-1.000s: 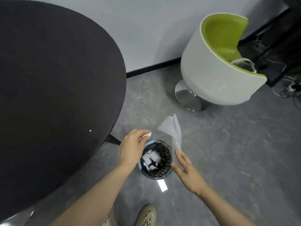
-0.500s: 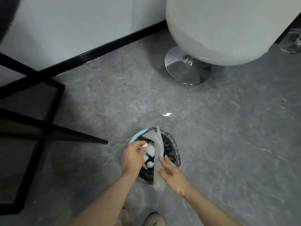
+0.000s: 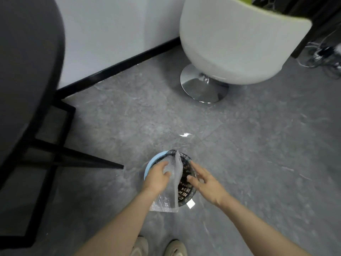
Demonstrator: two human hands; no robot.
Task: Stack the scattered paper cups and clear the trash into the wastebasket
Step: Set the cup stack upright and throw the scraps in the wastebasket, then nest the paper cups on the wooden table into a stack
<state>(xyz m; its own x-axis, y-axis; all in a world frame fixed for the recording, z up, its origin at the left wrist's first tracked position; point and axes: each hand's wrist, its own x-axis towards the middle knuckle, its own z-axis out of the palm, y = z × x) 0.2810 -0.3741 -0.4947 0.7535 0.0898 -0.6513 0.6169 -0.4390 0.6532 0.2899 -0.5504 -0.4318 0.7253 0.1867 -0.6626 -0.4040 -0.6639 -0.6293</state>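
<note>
1. On the grey floor [image 3: 258,163], in the head view, a small wastebasket [image 3: 151,164] with a blue rim and a dark liner is seen directly below the two hands, just ahead of the shoes [image 3: 174,247]

2. A sheet of clear bubble wrap [image 3: 178,174] is stood on edge across the mouth of the wastebasket; its upper end rises above the far rim, and its lower part spreads over the near rim and onto the floor

3. The bubble wrap is gripped by the left hand [image 3: 156,177]: the fingers are curled round the sheet on its left face, so that grip is closed on the wrap

4. The right hand [image 3: 206,183] is held beside the sheet with its fingers straight and spread, over the right half of the wastebasket; a wide grip with nothing in it, and whether the fingertips touch the wrap cannot be told

5. A small white scrap [image 3: 191,204] is seen on the floor against the near side of the wastebasket. No paper cups are in view

6. At the left a dark round surface [image 3: 27,71] on a black frame is seen, and at the upper right a white swivel chair [image 3: 230,52] on a chrome foot

7. The step in hand is judged to be the clearing of trash: the wrap is being pushed into the wastebasket but is not yet inside

8. The next move would call for the sheet to be crumpled or folded smaller and pressed down, since it stands taller and wider than the opening
</note>
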